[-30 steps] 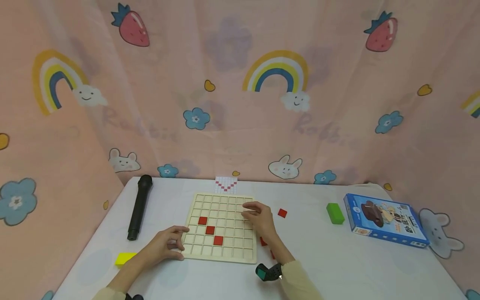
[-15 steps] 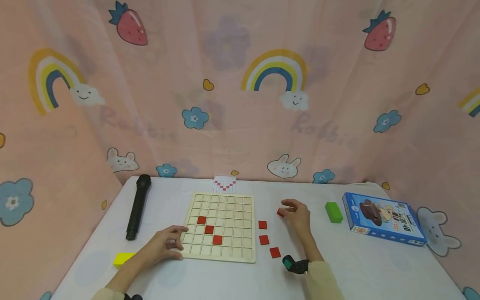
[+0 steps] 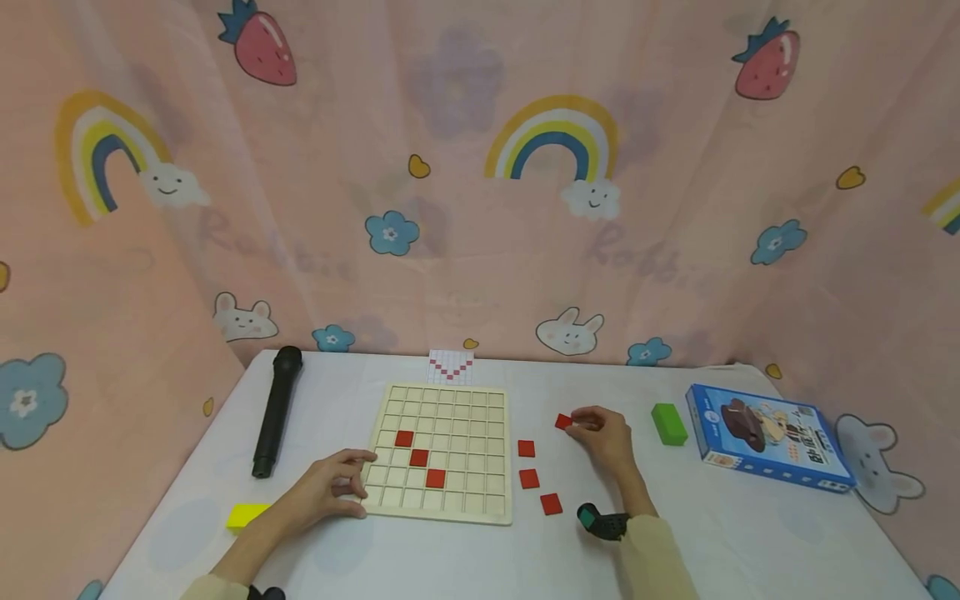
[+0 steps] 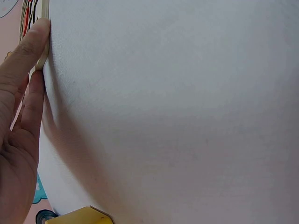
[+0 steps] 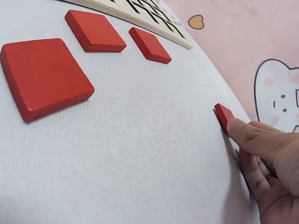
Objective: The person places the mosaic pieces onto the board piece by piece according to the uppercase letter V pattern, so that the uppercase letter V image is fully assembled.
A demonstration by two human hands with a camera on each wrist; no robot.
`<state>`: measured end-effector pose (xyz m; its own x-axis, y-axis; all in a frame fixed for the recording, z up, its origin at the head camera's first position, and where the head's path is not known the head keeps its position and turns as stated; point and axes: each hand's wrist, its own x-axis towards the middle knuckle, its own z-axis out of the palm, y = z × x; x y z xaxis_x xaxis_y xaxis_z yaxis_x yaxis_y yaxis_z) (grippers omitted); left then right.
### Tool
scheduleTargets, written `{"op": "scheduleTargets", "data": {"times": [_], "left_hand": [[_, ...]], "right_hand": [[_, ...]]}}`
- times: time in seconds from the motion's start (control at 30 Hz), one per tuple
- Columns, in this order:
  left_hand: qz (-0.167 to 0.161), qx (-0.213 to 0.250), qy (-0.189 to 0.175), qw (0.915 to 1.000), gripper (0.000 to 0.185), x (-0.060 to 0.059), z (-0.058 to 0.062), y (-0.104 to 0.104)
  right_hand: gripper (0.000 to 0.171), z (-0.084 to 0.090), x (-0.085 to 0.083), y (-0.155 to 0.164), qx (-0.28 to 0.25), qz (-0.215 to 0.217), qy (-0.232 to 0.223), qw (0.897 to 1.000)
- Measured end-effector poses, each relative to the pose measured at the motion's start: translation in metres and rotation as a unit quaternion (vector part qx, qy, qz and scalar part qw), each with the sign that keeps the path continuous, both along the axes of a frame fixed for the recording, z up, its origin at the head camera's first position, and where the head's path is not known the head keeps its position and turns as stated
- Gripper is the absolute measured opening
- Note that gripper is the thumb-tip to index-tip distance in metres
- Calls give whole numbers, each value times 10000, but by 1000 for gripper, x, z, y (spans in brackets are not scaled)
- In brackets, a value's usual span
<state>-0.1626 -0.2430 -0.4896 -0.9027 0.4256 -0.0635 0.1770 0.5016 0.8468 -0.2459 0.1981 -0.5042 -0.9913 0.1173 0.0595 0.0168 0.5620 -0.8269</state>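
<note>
the right hand [image 3: 607,437] lay right of the wooden grid board [image 3: 442,450], toward the table's [image 3: 712,533] right edge, its fingertips pinching a red tile [image 3: 563,421] by the tile's right side. the board lay to the left of that tile, so this hand was the nearer one. the left hand [image 3: 330,487], fingers loosely curled, pressed the board's near left corner. three loose red tiles [image 3: 528,478] lay just beside the board's right edge.

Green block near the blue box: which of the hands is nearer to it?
Right. The right hand lies just left of the green block, fingers at a loose red tile. The left hand rests at the wooden grid board's near left corner, across the board.
</note>
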Motion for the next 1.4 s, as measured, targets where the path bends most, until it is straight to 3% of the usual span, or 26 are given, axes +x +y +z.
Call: {"op": "scheduleTargets", "data": {"times": [0.4,0.9,1.4], "left_hand": [[43,-108,39,9999,20,0,2,1],[-11,-155,105,9998,20,1,2,1],[-44,-94,191,9998,20,1,0,-1]], "right_hand": [[28,6,3,2,-868,-440,-322,9947],[29,16,2,-8,-1104,-218,-482,9925],[28,12,-2,-49,-1642,-85,-450,9854]]}}
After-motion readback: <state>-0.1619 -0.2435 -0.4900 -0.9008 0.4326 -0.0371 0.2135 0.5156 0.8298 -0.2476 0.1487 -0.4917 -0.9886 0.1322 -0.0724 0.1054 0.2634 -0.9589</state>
